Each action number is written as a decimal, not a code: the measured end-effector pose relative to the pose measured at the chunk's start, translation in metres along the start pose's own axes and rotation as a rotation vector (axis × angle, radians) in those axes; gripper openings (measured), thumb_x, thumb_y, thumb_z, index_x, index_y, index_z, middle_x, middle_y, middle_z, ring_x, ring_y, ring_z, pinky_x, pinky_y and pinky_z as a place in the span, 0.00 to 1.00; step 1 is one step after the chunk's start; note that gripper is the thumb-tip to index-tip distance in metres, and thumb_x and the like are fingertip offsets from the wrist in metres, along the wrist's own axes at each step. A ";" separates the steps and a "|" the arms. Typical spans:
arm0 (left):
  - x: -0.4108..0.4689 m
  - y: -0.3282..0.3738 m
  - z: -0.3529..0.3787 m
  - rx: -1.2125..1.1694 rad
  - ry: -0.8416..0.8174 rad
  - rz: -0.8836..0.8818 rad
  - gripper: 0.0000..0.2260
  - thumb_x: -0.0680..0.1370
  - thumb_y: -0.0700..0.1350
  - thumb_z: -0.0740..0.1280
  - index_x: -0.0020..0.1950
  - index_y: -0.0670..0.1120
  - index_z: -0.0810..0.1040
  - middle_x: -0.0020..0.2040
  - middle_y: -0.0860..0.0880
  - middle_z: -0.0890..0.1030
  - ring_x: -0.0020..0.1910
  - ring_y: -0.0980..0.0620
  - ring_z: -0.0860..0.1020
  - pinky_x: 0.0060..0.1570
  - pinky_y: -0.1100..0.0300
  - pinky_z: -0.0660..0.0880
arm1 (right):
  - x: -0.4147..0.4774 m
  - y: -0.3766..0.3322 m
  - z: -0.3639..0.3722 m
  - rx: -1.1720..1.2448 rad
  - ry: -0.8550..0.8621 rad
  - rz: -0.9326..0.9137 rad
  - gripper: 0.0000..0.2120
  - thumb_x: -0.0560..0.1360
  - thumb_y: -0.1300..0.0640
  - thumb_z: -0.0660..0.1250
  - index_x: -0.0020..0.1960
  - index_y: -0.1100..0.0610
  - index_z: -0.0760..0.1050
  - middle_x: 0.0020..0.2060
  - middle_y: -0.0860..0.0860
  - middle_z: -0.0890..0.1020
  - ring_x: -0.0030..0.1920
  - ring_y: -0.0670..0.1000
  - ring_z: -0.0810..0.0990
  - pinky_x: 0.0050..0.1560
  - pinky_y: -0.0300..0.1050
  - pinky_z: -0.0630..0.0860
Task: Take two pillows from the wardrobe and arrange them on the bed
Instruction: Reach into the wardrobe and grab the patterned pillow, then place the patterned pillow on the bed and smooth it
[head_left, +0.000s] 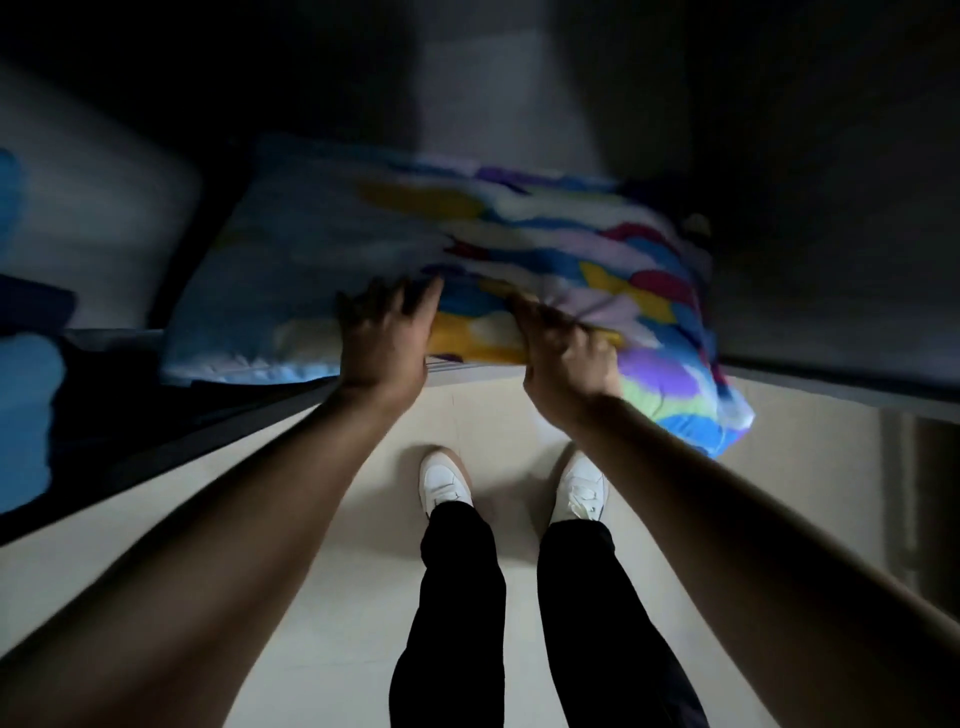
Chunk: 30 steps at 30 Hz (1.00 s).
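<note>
Motion blur smears the large pillow in its blue, yellow, purple and pink patterned cover (519, 260), leaving its print unreadable and its upper edge dissolving into darkness. The left hand (382, 338), fingers spread, is equally blurred, and whether it touches the fabric cannot be told. The right hand (566, 353) bunches the cover, its fingertips buried in the folds. The dark recess behind the pillow (779, 130) shows no detail. At the left, a pale cushion-like shape with blue patches (78, 218) is cut by the frame edge and too dim to identify.
</note>
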<state>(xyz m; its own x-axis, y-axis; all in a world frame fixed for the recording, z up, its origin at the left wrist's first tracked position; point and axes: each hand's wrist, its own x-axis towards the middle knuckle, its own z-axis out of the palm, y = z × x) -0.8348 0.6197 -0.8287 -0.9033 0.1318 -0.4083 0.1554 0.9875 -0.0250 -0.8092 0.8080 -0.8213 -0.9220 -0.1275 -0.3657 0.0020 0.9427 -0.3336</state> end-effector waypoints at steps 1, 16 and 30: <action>-0.008 0.002 -0.007 -0.006 -0.008 0.016 0.32 0.74 0.36 0.65 0.76 0.51 0.62 0.66 0.38 0.73 0.65 0.36 0.70 0.68 0.36 0.61 | -0.011 -0.004 -0.004 0.017 -0.023 0.032 0.34 0.72 0.65 0.63 0.75 0.46 0.64 0.61 0.55 0.81 0.51 0.64 0.82 0.44 0.53 0.78; -0.143 0.089 -0.139 0.128 -0.170 0.469 0.22 0.74 0.39 0.66 0.66 0.54 0.71 0.58 0.47 0.80 0.57 0.41 0.79 0.57 0.46 0.72 | -0.231 0.000 -0.099 0.176 -0.258 0.470 0.34 0.76 0.49 0.67 0.79 0.43 0.56 0.68 0.54 0.76 0.63 0.60 0.78 0.58 0.51 0.75; -0.316 0.257 -0.214 0.191 -0.055 0.767 0.27 0.72 0.43 0.68 0.70 0.53 0.66 0.58 0.47 0.81 0.54 0.38 0.79 0.47 0.50 0.75 | -0.478 0.059 -0.182 0.147 -0.003 0.693 0.35 0.75 0.59 0.63 0.78 0.42 0.54 0.68 0.52 0.73 0.65 0.61 0.72 0.67 0.63 0.67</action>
<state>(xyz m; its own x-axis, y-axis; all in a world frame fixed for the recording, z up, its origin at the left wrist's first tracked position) -0.5944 0.8499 -0.5111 -0.4955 0.7605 -0.4197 0.7973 0.5899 0.1277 -0.4391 0.9801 -0.5084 -0.6887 0.4856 -0.5384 0.6400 0.7561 -0.1368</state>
